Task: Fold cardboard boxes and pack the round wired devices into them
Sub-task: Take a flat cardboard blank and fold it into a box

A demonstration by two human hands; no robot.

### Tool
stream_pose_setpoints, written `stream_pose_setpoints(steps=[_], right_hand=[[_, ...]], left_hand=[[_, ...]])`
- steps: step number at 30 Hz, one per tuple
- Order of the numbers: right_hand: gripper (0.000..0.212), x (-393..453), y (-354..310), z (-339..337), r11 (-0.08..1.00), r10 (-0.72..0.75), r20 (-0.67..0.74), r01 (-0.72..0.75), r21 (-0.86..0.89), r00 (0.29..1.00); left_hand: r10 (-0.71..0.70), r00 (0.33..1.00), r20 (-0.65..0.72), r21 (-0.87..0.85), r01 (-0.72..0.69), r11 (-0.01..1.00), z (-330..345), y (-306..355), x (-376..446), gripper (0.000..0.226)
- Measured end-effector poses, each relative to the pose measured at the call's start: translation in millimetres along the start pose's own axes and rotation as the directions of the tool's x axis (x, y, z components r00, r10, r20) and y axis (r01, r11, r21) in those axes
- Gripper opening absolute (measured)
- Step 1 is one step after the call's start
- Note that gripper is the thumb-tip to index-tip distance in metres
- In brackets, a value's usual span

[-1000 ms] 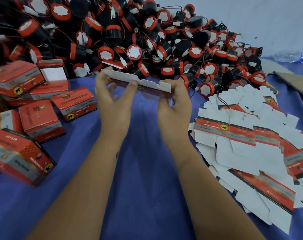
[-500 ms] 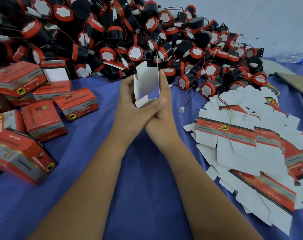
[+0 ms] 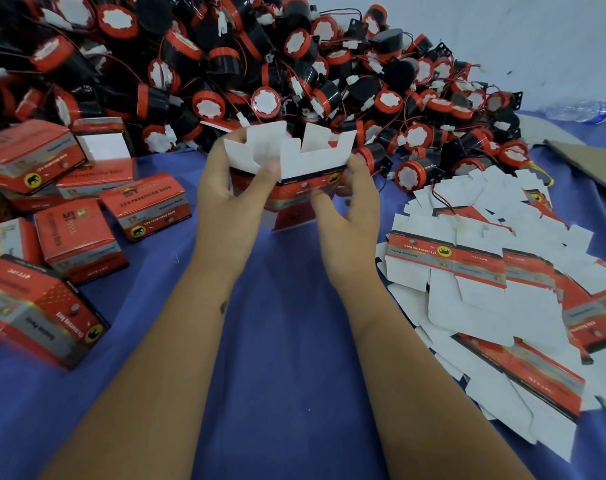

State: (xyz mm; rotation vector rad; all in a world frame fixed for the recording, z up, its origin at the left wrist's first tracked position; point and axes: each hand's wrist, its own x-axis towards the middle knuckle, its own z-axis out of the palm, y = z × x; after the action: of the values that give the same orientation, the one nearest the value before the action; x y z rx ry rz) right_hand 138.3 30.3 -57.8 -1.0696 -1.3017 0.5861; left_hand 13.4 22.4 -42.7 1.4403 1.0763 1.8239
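A half-formed red and white cardboard box (image 3: pixel 308 168) is held above the blue cloth, its white flaps standing up. My left hand (image 3: pixel 232 199) grips its left side, thumb pressed on a white flap. My right hand (image 3: pixel 350 209) pinches the right side and lower edge. Behind the box rises a big heap of round black and red wired devices (image 3: pixel 260 64). A spread of flat unfolded box blanks (image 3: pixel 495 278) lies to the right.
Several closed red boxes (image 3: pixel 76 237) are piled at the left on the blue cloth (image 3: pixel 287 341). A brown cardboard sheet (image 3: pixel 592 161) and a plastic bottle (image 3: pixel 585 110) lie at the far right, near a white wall.
The flat blank went from stretched between both hands, to pressed upright between them, to opened into a box shape now. My hands have moved apart to its two sides.
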Motion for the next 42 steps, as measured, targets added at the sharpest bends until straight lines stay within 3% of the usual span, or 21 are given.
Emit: stream_pose_setpoints(steps=[3, 6, 8, 12, 15, 17, 19, 22, 27, 30, 33, 35, 42], right_hand=[[0.017, -3, 0, 0, 0.999, -0.037, 0.008, 0.037, 0.005, 0.999], [0.006, -6, -4, 0, 0.998, -0.054, 0.065, 0.052, 0.035, 0.996], [0.009, -6, -3, 0, 0.997, -0.057, 0.088, 0.052, 0.066, 0.994], [0.017, -4, -1, 0, 0.995, -0.048, 0.097, 0.039, 0.090, 0.994], [0.027, -5, -2, 1, 0.995, -0.031, 0.102, 0.021, 0.097, 0.994], [0.049, -5, -5, 0, 0.997, -0.024, 0.112, 0.015, 0.082, 0.993], [0.056, -4, -7, -1, 0.997, -0.038, 0.134, 0.030, 0.064, 0.990], [0.047, -4, -9, -2, 0.996, -0.048, 0.152, 0.036, 0.081, 0.987], [0.037, 0, -14, -2, 0.874, 0.146, 0.206, -0.223, 0.432, 0.968], [0.031, 2, -11, -1, 0.835, 0.221, 0.250, -0.315, 0.451, 0.943], [0.021, 3, -7, 1, 0.836, 0.264, 0.271, -0.360, 0.415, 0.926], [0.025, 1, -3, 4, 0.844, 0.288, 0.279, -0.380, 0.379, 0.916], [0.032, -2, -1, 7, 0.890, 0.274, 0.249, -0.343, 0.300, 0.929]], left_hand=[[0.028, 0.995, -0.099, 0.113, -0.017, 0.994, 2, 0, -2, 0.051], [0.088, 0.988, -0.125, 0.171, -0.066, 0.983, 0, -2, 0, 0.043], [0.058, 0.994, -0.092, 0.137, -0.045, 0.990, -1, -3, 2, 0.040], [-0.187, 0.979, 0.080, -0.169, 0.198, 0.966, 2, -7, 1, 0.048], [-0.232, 0.962, 0.145, -0.151, 0.253, 0.956, 3, -5, -4, 0.089], [-0.203, 0.971, 0.128, -0.129, 0.219, 0.967, 5, -4, -6, 0.112], [-0.138, 0.986, 0.097, -0.107, 0.148, 0.983, 5, -5, -7, 0.098], [-0.053, 0.999, 0.005, -0.034, 0.053, 0.998, 6, -3, -9, 0.048], [0.075, 0.997, 0.019, 0.036, -0.076, 0.997, 10, 3, -15, 0.028], [0.023, 0.999, 0.039, -0.051, -0.021, 0.998, 13, 2, -14, 0.029], [-0.201, 0.979, 0.028, -0.242, 0.202, 0.949, 14, 0, -10, 0.040], [-0.283, 0.958, 0.039, -0.214, 0.284, 0.935, 13, -1, -7, 0.035], [-0.219, 0.970, 0.104, -0.083, 0.228, 0.970, 13, -5, -9, 0.038]])
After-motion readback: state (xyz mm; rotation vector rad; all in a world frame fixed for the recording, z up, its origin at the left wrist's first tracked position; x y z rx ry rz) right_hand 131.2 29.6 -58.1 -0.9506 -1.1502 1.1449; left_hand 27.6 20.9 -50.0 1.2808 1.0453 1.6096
